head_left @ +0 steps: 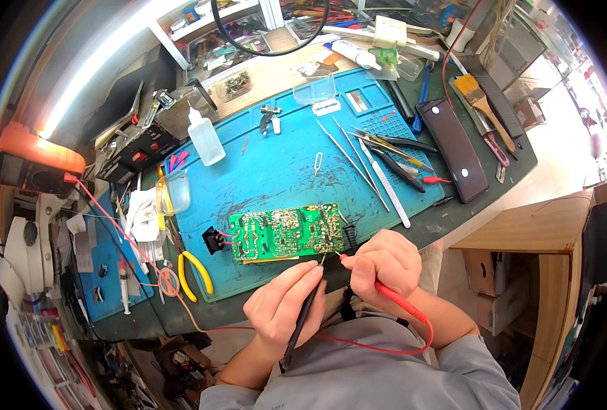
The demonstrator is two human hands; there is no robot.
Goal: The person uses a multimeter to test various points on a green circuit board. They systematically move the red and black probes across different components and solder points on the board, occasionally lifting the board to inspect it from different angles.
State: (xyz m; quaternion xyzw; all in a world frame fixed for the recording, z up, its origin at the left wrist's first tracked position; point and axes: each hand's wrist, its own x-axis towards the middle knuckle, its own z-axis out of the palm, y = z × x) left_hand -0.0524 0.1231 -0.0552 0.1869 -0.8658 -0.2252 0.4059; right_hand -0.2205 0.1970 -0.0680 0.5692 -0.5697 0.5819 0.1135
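A green circuit board (269, 239) with solder points facing up lies on the blue mat (249, 178). My left hand (284, 301) is closed around a black test probe (303, 316), its metal tip at the board's near edge toward the right. My right hand (387, 268) grips a red test probe (393, 298), pointing at the same corner. I cannot tell whether either tip touches the solder. A black socket (214, 240) hangs on by wires at the board's left end. The red lead runs to an orange multimeter (38, 160) at the far left.
Yellow-handled pliers (195, 276) lie left of the board. Beyond it are tweezers (358, 167), a scalpel-like tool (387, 188), a dark phone (453, 150) and a brush (481, 102). A clear bottle (206, 140) stands at the back left. The red lead (238, 328) crosses near my left forearm.
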